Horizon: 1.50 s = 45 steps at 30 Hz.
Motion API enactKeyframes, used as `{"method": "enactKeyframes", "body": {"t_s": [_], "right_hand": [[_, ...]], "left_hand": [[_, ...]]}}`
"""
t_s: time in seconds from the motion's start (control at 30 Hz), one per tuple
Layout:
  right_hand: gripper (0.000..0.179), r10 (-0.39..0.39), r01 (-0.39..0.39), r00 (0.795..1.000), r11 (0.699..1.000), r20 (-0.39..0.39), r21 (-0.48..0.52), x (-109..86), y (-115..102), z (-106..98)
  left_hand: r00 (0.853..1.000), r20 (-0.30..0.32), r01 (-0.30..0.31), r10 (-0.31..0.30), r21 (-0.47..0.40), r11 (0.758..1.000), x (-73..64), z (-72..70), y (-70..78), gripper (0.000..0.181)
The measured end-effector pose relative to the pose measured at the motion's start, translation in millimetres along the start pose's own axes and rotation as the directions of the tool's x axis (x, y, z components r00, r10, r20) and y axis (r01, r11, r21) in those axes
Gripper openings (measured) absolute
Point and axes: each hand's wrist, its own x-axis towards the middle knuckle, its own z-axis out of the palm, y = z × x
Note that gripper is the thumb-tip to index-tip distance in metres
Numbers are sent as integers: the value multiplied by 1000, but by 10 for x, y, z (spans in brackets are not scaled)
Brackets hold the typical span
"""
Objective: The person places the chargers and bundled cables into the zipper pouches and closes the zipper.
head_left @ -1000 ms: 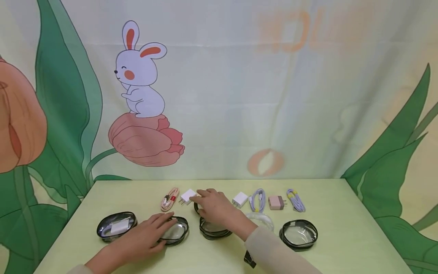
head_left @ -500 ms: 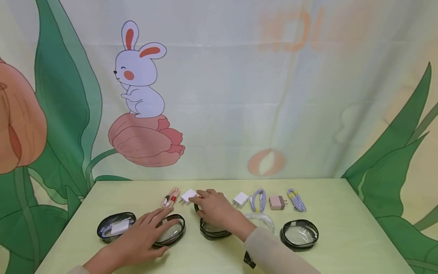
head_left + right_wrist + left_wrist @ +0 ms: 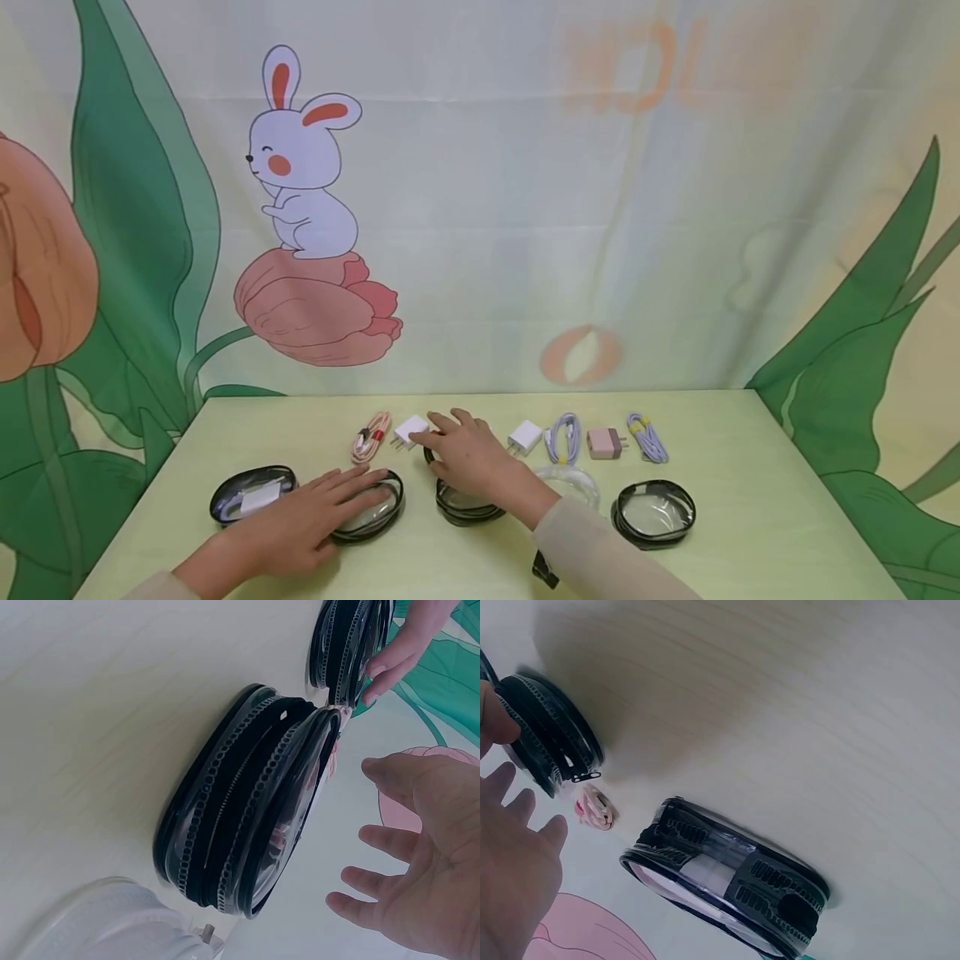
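My left hand [image 3: 315, 512] lies over a small clear zip case [image 3: 393, 500] with black trim, its fingers spread across the top. In the left wrist view the thumb is right at that case's [image 3: 551, 731] edge, by the zipper pull. My right hand [image 3: 472, 458] hovers above another clear black-trimmed case [image 3: 465, 504], partly covering it. The right wrist view shows the right hand's fingers [image 3: 375, 885] loosely extended and apart from this upright-walled case [image 3: 232, 802]. Behind the hands, a white charger plug [image 3: 410, 431] sits beside a bundled pink cable [image 3: 371, 437].
At left, a similar case [image 3: 253, 494] contains a white charger. To the right stand a white-trimmed case [image 3: 573, 483] and another black-trimmed one [image 3: 654, 512]. Along the back lie a white plug [image 3: 524, 437], purple cables [image 3: 563, 439] and a pink plug [image 3: 603, 443].
My left hand has slid slightly left, and the case under it has shifted left too, tilting for a moment. The right hand has hardly moved.
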Motion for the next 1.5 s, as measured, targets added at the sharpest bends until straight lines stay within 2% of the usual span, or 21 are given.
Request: {"method": "enactKeyframes", "body": {"t_s": [0.1,0.2,0.33,0.5,0.67,0.73,0.8,0.9,0.97,1.03,1.17,1.27,1.37,1.43,1.5], "right_hand": [[52,-5,5,1000,1000,7,-2,-2,-10,8],[52,-12,12,1000,1000,8,-4,-6,-21,13],[53,-11,11,1000,1000,4,-8,-11,-29,20],[56,-5,6,1000,1000,15,-24,-12,-43,30],[57,8,-8,1000,1000,24,-26,-3,-43,42],[57,11,-10,1000,1000,25,-29,-6,-42,44],[57,13,-12,999,1000,29,-23,-11,-44,40],[57,13,-13,1000,999,25,-29,-18,-47,41],[54,15,-15,1000,999,15,-34,-19,-48,46],[52,19,-19,1000,999,8,-45,-19,-47,50],[49,23,-23,1000,999,14,-42,-16,-43,58],[50,20,-19,1000,999,24,-33,-12,-43,56],[50,21,-20,999,999,28,-28,-6,-45,51],[51,22,-22,999,999,30,-23,-6,-46,47],[52,22,-21,999,999,31,-27,0,-47,45]], "left_hand": [[999,31,14,-13,-20,1000,6,5,1,79],[999,35,16,-16,-9,1000,8,4,-6,75],[997,38,62,-63,22,998,37,-23,-5,67],[992,43,116,-117,33,993,72,-41,28,77],[991,-10,137,-137,31,990,71,-40,46,79],[993,-45,113,-112,32,993,64,-29,37,78],[997,-52,60,-59,28,998,58,-25,17,77],[999,4,-38,38,-18,999,49,-40,-29,74],[994,63,-89,92,-56,994,43,-58,-66,75],[987,106,-117,124,-74,990,45,-69,-99,79],[983,107,-144,148,-44,989,74,-67,-136,76],[991,84,-102,105,-39,994,100,-47,-121,68],[996,79,33,-29,-47,998,137,-8,-62,71],[989,71,131,-128,-43,990,168,23,-2,78],[975,57,217,-215,-32,976,198,52,67,84]]}}
